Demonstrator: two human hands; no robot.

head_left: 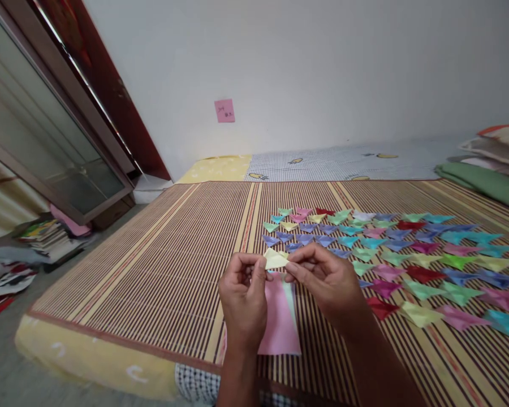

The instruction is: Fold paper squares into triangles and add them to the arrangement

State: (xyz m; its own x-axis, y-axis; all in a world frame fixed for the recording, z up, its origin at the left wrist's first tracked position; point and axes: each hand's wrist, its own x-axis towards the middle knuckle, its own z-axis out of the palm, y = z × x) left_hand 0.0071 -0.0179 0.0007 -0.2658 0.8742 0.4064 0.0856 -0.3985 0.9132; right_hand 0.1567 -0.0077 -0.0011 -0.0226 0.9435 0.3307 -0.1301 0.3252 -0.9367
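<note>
Between my two hands is a small folded piece of pale yellow paper [275, 259], roughly triangular, held up above the striped mat. My left hand [245, 294] pinches its left corner between thumb and fingers. The thumb and fingers of my right hand [324, 282] grip its right corner. Below the hands lies a stack of flat paper sheets with a pink sheet [280, 319] on top and a pale green edge showing beside it. Rows of folded paper pieces [422, 314] in many colours spread over the mat to the right, some hidden behind my right hand.
A striped bamboo mat [161, 271] covers the bed. Folded cloths [487, 178] are piled at the far right. A pink note [224, 111] is on the wall. Books [51, 240] stand low at the left by a glass-panelled door [46, 113].
</note>
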